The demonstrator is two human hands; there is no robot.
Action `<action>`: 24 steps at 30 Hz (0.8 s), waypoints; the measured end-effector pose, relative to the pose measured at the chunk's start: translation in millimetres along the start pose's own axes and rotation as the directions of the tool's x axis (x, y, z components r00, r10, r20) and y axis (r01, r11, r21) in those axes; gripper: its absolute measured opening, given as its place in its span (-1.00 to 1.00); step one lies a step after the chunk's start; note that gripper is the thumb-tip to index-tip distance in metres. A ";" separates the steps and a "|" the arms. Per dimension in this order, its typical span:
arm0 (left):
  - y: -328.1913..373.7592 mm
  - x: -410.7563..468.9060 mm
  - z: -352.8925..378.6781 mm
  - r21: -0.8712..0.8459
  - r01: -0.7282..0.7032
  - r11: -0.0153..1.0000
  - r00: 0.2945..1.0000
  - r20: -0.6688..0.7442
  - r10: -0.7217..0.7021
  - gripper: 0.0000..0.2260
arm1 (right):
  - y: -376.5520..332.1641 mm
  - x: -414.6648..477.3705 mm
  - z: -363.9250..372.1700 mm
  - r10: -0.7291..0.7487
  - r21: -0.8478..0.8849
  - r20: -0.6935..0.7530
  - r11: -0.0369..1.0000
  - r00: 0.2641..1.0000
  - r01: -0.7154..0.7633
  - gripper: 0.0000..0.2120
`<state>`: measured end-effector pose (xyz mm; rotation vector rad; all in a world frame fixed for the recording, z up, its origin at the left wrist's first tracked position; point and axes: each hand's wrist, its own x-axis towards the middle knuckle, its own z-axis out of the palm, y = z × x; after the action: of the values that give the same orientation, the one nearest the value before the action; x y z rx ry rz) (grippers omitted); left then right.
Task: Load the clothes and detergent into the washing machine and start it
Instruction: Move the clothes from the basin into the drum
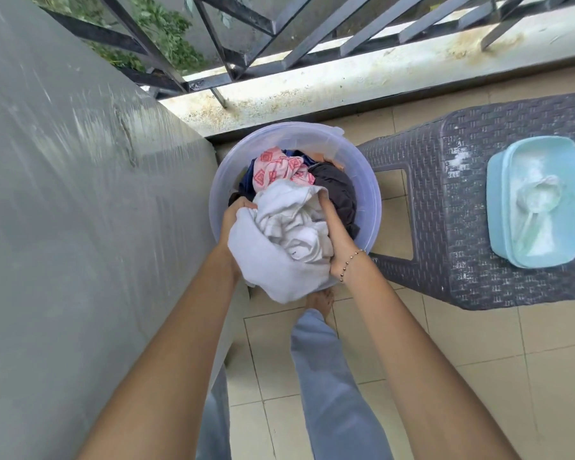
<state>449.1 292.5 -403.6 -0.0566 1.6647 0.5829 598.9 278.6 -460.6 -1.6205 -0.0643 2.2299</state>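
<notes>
Both left hand (235,212) and right hand (333,234) clutch crumpled white cloth (279,257) in the round translucent plastic basin (362,180): loading starts, lifting comes next.

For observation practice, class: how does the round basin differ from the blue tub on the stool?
The basin is round and translucent; the tub is rectangular and opaque light blue. The basin holds clothes; the tub holds white powder and a scoop. Both are plastic containers.
</notes>
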 end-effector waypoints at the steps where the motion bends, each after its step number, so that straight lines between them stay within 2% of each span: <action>1: -5.2 1.7 5.1 0.026 -0.044 0.999 0.999 0.000 0.044 -0.83 | -2.0 -4.2 -2.6 -0.023 0.055 0.090 0.998 0.996 0.018 -0.23; 2: -7.2 -0.5 7.8 0.092 -0.110 0.990 0.991 -0.067 0.116 -0.80 | -1.1 -4.7 -7.3 -0.066 0.123 0.161 0.991 0.985 0.046 -0.29; 4: -7.2 -7.5 7.5 0.128 -0.196 0.972 0.953 -0.207 0.220 -0.76 | -0.8 -10.3 -9.0 -0.154 0.193 0.177 0.974 0.972 0.119 -0.37; 6: 1.9 -14.2 2.9 0.015 -0.100 0.995 0.994 -0.052 0.100 -0.79 | -3.6 -19.1 -4.2 -0.217 0.132 0.095 0.970 0.971 0.204 -0.36; 8: 15.6 -25.8 -7.5 0.003 -0.042 0.999 0.993 0.115 0.041 -0.79 | -11.8 -34.7 5.7 -0.269 0.051 0.020 0.962 0.963 0.268 -0.27; 10: 21.9 -36.6 -7.7 -0.040 -0.125 0.991 0.973 0.191 0.130 -0.79 | -19.3 -54.4 16.5 -0.344 0.006 -0.016 0.939 0.939 0.344 -0.29; 12: 30.5 -58.9 -0.2 0.002 -0.254 0.967 0.953 0.169 0.250 -0.64 | -29.2 -77.9 28.7 -0.411 -0.025 -0.055 0.912 0.910 0.410 -0.45; 13: 35.2 -75.0 4.0 0.020 -0.307 0.952 0.942 0.153 0.300 -0.66 | -35.9 -91.1 36.1 -0.450 -0.044 -0.073 0.893 0.890 0.448 -0.53; 16: 51.6 -120.6 10.0 0.019 -0.349 0.937 0.930 0.132 0.344 -0.90 | -54.2 -135.1 54.1 -0.535 -0.099 -0.112 0.844 0.837 0.526 -0.65; 17: 58.1 -138.2 10.7 0.014 -0.370 0.929 0.921 0.134 0.365 -0.86 | -60.6 -154.2 59.6 -0.560 -0.102 -0.119 0.828 0.820 0.551 -0.67; 19: 67.8 -170.8 10.5 0.008 -0.408 0.913 0.905 0.131 0.404 -0.57 | -72.7 -192.8 68.0 -0.604 -0.133 -0.137 0.796 0.785 0.590 -0.61; 20: 73.3 -188.7 9.1 0.038 -0.442 0.896 0.892 0.126 0.435 -0.46 | -77.7 -211.5 72.0 -0.632 -0.165 -0.144 0.774 0.761 0.612 -0.47; 22: 80.9 -226.3 4.0 0.118 -0.554 0.824 0.832 0.113 0.543 -0.45 | -85.8 -249.3 84.2 -0.688 -0.222 -0.147 0.724 0.711 0.654 -0.34; 24: 87.7 -261.5 -4.9 0.190 -0.658 0.729 0.752 0.123 0.647 -0.58 | -91.9 -285.0 103.1 -0.759 -0.253 -0.137 0.648 0.636 0.719 -0.44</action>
<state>463.1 291.4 -128.1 0.7416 1.6750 0.9096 603.5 288.8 -144.1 -1.5301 -0.7529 1.4027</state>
